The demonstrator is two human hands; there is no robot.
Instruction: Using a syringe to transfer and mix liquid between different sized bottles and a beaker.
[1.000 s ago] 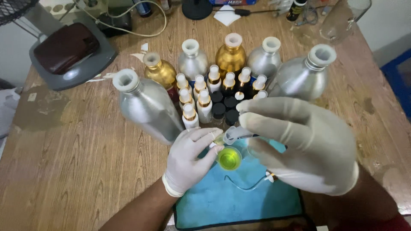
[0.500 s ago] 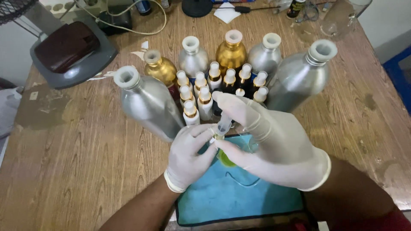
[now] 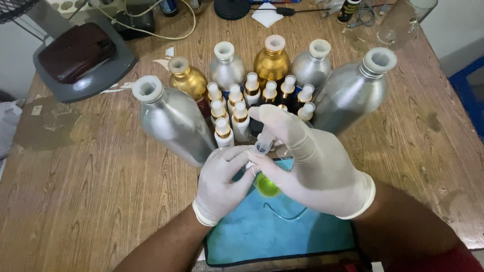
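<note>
My left hand (image 3: 222, 184), in a white glove, is closed around a small clear vessel of yellow-green liquid (image 3: 266, 186) held over a blue cloth (image 3: 282, 234). My right hand (image 3: 315, 163), also gloved, covers the vessel from the right and pinches a small clear plastic tube (image 3: 262, 146) upright just above it. Most of the vessel is hidden by the two hands. A thin dark loop (image 3: 285, 215) lies on the cloth below my hands.
Two large silver bottles (image 3: 171, 121) (image 3: 353, 93) lean inward on the wooden table (image 3: 96, 191). Between them stand gold and silver bottles (image 3: 272, 60) and several small white-capped bottles (image 3: 237, 113). A grey tray with a dark case (image 3: 75, 53) sits far left; a glass beaker (image 3: 401, 20) far right.
My right hand has swung up and over the yellow-green vessel, turning the clear tube from sideways to upright. My left hand has stayed in place on the vessel.
</note>
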